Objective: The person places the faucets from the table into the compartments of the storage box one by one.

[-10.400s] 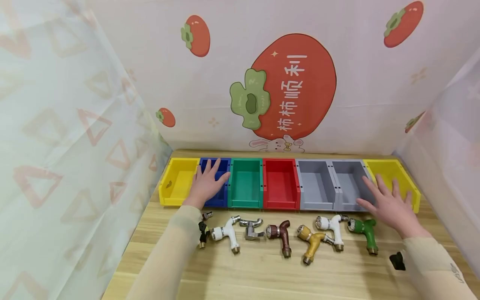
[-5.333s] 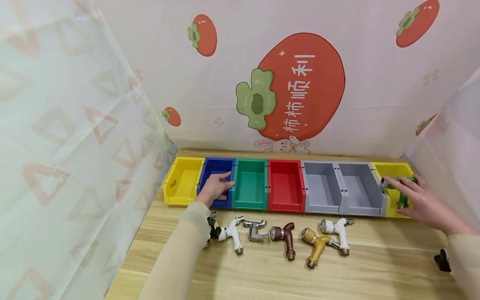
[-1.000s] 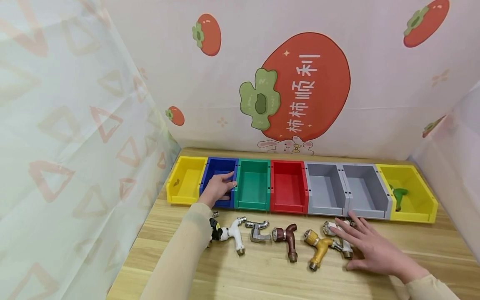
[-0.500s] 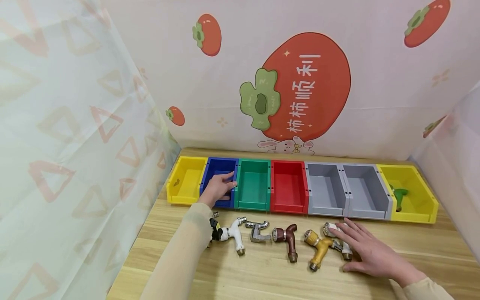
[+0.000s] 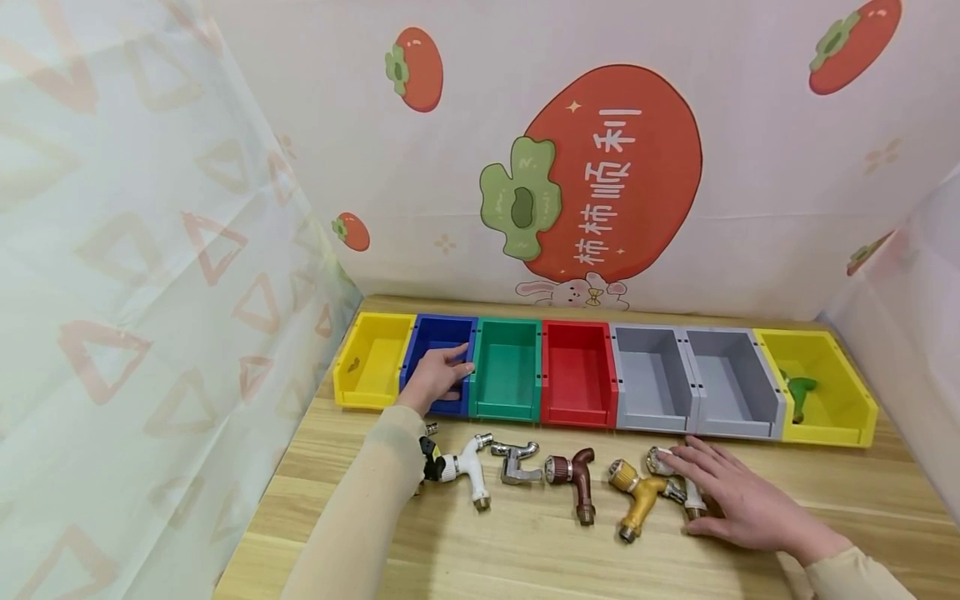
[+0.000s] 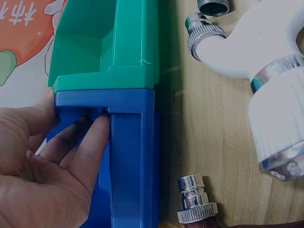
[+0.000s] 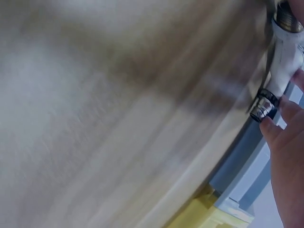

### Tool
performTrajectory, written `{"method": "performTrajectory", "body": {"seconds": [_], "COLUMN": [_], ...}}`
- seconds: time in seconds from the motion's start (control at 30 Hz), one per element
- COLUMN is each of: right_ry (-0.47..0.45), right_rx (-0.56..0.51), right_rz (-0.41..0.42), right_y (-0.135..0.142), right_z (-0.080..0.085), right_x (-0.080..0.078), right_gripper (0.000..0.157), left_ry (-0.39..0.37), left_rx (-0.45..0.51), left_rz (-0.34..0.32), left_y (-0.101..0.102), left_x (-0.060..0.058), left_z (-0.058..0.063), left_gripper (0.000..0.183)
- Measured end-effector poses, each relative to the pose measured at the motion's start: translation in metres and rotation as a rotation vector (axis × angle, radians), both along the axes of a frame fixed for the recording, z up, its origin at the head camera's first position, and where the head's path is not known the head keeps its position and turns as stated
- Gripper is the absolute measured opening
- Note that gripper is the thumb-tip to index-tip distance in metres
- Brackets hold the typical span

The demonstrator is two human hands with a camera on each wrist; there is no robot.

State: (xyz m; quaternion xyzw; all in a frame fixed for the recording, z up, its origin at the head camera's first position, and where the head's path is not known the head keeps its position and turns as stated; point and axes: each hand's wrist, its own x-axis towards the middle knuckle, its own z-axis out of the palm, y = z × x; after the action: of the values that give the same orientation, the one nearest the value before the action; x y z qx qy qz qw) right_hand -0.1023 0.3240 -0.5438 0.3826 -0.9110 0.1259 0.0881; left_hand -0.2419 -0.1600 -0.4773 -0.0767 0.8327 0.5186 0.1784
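My left hand [image 5: 432,379] grips the side wall of the blue bin [image 5: 442,331], beside the green bin [image 6: 104,80]. The left wrist view shows fingertips [image 6: 99,128] inside against that wall, with the thumb at its edge. Over the table, my right hand [image 5: 742,502] holds a white tap [image 5: 692,490], its fingers along the spout side and the thumb by the threaded end. Part of this tap [image 7: 285,61] is hidden under the hand. Close to its left lies a yellow tap [image 5: 637,500]. A green tap [image 5: 799,397] sits in the right yellow bin [image 5: 832,417].
Along the back runs the joined row, with a left yellow bin [image 5: 367,399], a red bin [image 5: 577,417] and two grey bins [image 5: 651,367]. In front lie a brown tap [image 5: 579,485], a chrome tap [image 5: 516,463] and another white tap [image 5: 474,471]. A black-handled tap [image 5: 431,458] is partly behind the left wrist.
The green tap has gone from the table into the right yellow bin. My right hand has come back and closed down onto the white tap; the left has settled on the blue bin's wall.
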Motion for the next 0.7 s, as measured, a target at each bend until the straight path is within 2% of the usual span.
{"method": "performTrajectory", "body": {"seconds": [0.4, 0.7], "right_ry": [-0.039, 0.038], "right_rx": [0.008, 0.034], "right_rz": [0.0, 0.026], "right_y": [-0.001, -0.003], "right_z": [0.006, 0.014], "right_x": [-0.001, -0.002], "right_gripper": [0.1, 0.104], "left_ry": [-0.017, -0.02], "left_rx": [-0.003, -0.001], "left_rz": [0.01, 0.012], "left_y": [0.0, -0.001], "left_x": [-0.004, -0.004], "left_z": [-0.004, -0.004], "left_gripper": [0.058, 0.058]}}
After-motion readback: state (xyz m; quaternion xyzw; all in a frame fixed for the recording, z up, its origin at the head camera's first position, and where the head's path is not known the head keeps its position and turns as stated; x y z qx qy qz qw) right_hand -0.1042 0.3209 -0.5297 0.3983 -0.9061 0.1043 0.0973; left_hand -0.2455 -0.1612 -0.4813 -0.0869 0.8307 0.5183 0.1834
